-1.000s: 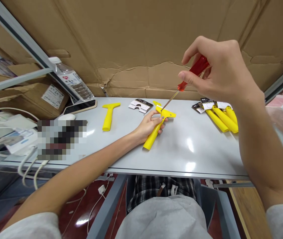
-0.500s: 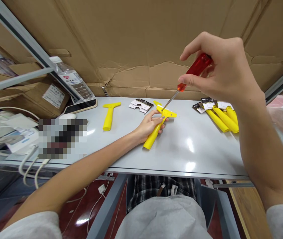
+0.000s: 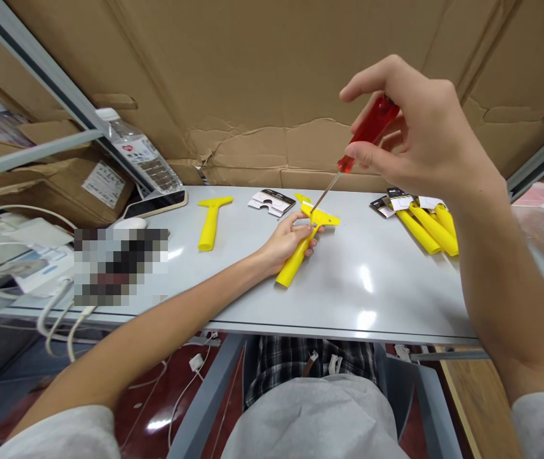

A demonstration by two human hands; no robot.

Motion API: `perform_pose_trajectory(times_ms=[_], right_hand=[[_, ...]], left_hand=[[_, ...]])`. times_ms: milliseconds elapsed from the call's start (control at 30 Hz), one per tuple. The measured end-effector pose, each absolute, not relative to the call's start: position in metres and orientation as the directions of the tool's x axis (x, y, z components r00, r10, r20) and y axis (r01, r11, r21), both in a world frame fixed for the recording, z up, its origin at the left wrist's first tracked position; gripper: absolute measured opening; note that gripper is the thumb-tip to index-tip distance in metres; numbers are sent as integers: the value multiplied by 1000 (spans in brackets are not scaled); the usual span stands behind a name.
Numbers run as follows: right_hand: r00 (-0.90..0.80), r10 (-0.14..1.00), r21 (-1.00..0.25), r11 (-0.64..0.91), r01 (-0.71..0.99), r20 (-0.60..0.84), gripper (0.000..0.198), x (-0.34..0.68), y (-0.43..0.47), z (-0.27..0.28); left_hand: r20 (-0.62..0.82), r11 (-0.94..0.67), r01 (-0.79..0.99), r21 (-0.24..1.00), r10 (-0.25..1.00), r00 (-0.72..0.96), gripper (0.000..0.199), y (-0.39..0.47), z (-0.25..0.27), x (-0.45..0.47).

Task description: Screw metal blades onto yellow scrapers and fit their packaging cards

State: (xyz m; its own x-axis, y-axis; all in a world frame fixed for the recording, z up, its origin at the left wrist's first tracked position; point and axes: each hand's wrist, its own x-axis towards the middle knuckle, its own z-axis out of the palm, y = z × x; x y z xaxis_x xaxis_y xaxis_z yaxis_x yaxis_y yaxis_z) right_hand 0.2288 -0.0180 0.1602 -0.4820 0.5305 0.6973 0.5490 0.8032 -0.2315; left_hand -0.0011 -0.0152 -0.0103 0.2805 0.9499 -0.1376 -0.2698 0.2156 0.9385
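The person's left hand [image 3: 287, 242] is closed around a yellow tool [image 3: 294, 262], its fingers wrapped about the neck just below the flared head. The right hand [image 3: 427, 131] holds a red screwdriver [image 3: 374, 124] more lightly, the thumb against the handle low down near the shaft and the index finger arched clear above it. From where I stand, the screwdriver slopes down toward the left, and its thin metal shaft reaches the head of the yellow tool; I can't make out exactly what the tip meets there.

That yellow tool is over the middle of the pale, glossy table [image 3: 233, 303], tilted so its handle comes down toward the person's lap. Whether the handle's end touches the tabletop I cannot tell. Behind the left hand lie some printed cards [image 3: 272, 202], and farther left a second T-shaped piece [image 3: 208, 228], also yellow, lies on its own.

Over on the right, partly behind the right forearm, there's a bunch of yellow handles [image 3: 422, 231] with cards at their far ends. A phone [image 3: 155, 204] lies near the back left, just beside a clear bottle [image 3: 145, 158], with brown cardboard [image 3: 252, 70] standing behind everything.
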Motion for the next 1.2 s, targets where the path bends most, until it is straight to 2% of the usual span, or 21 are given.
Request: perform_pose_trajectory(times_ms=[200, 300, 500, 600, 767, 933, 1200], right_hand=[[-484, 482, -135, 797, 589, 730, 41, 229, -20, 164], [-486, 505, -152, 788, 596, 713, 33, 227, -22, 165], [-428, 468, -124, 774, 621, 773, 26, 225, -15, 162], [-446, 496, -143, 772, 619, 745, 26, 228, -14, 162], [-550, 502, -175, 824, 539, 667, 36, 232, -21, 164], [-514, 516, -178, 803, 568, 685, 38, 233, -22, 165], [-521, 528, -141, 781, 609, 670, 29, 231, -24, 166]], left_hand=[[-139, 214, -270, 939, 952, 274, 28, -16, -9, -1], [-141, 217, -272, 937, 951, 273, 29, -17, -8, -1], [-136, 216, -278, 936, 951, 279, 31, -17, -8, -2], [-144, 218, -266, 939, 951, 272, 29, -16, -9, -2], [-137, 211, -253, 944, 950, 281, 29, -16, -10, -1], [-118, 195, -253, 947, 950, 290, 31, -16, -11, -2], [-147, 209, -235, 949, 955, 256, 31, -14, -14, 0]])
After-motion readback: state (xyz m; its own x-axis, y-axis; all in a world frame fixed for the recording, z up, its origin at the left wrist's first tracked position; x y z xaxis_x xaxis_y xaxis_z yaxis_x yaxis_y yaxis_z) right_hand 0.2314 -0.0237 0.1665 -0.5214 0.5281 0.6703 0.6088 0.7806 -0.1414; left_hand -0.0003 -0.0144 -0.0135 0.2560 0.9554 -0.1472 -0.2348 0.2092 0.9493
